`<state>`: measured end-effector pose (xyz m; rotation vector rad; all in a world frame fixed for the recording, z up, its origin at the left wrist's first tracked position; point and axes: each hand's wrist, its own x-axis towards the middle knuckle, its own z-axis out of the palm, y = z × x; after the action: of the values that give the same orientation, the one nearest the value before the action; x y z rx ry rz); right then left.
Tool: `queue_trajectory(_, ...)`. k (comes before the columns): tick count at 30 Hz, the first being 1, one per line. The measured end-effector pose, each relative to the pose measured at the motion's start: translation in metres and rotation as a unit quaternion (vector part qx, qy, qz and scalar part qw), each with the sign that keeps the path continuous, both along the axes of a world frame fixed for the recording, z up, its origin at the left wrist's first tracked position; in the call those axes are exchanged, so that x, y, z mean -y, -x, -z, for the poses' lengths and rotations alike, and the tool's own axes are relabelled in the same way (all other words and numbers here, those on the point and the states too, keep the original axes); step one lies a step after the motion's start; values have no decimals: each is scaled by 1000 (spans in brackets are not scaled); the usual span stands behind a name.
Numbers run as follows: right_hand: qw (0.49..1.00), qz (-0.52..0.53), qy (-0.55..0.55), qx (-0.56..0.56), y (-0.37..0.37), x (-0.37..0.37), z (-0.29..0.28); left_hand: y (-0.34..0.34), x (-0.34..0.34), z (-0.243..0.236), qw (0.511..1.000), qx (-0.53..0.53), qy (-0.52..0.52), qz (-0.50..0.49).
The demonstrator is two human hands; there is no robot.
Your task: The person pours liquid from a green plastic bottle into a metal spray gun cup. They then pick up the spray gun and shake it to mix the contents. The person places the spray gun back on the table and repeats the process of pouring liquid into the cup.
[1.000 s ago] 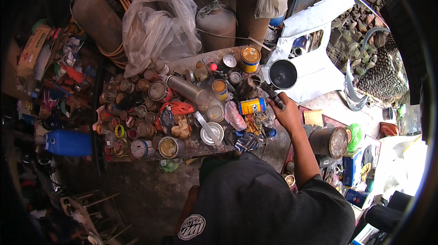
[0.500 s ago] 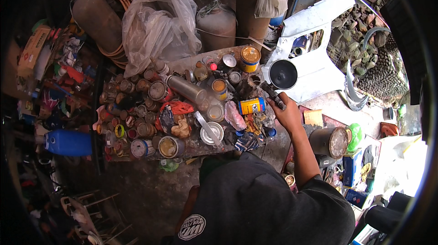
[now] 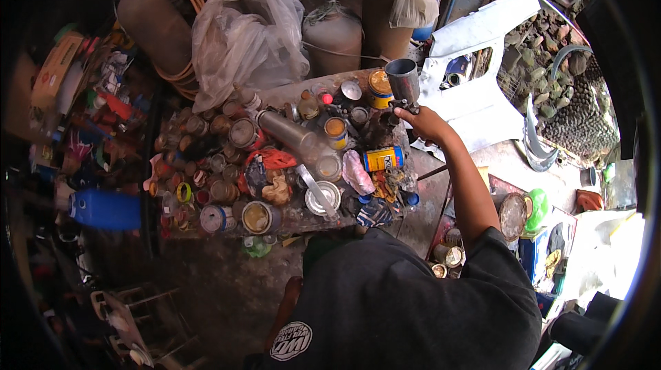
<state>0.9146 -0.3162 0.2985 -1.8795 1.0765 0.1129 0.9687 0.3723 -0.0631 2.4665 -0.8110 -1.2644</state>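
Note:
My right hand (image 3: 428,125) is closed around a dark spray gun (image 3: 405,106) at the right end of the workbench. On top of the gun stands a grey cup (image 3: 405,82), its round mouth tilted partly up toward me. Behind the cup is a paint can (image 3: 380,89) with an orange-stained lid. An open dark can (image 3: 387,119) sits just below the gun. Closer to me a yellow and blue can (image 3: 383,159) lies on its side. Only part of my left arm (image 3: 286,308) shows, hanging beside my dark shirt; the left hand is out of sight.
Jars and cans (image 3: 224,191) crowd the bench (image 3: 289,224). A white vehicle panel (image 3: 475,98) leans beyond its right end. Plastic sheeting (image 3: 248,33) and a tank (image 3: 333,39) stand behind. A blue jerrycan (image 3: 105,209) is at left, a large can (image 3: 511,215) at right.
My right hand has moved up and away with the spray gun. Its cup has turned from facing me to standing more upright, now showing its side.

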Motion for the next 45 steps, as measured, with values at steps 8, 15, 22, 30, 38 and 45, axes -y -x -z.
queue_trajectory(8, 999, -26, 22, -27, -10, 6, -4, 17, -6, 5, 995, -60, 12, -74)
queue_trajectory(15, 999, -35, 31, -16, -11, 6, -5, 21, -6, 6, 992, -72, 13, -98)
queue_trajectory(22, 999, -25, 43, -7, -8, 8, -1, 11, -4, 1, 993, -72, 13, -95)
queue_trajectory(30, 997, 15, 76, 13, -3, -3, -19, 9, -4, 2, 990, -82, 11, -114)
queue_trajectory(38, 992, 65, 87, 63, 8, -9, -23, 6, -5, 0, 990, -83, 7, -116)
queue_trajectory(45, 989, 100, 84, 68, 13, -20, -8, 0, 0, -1, 990, -84, 5, -110)
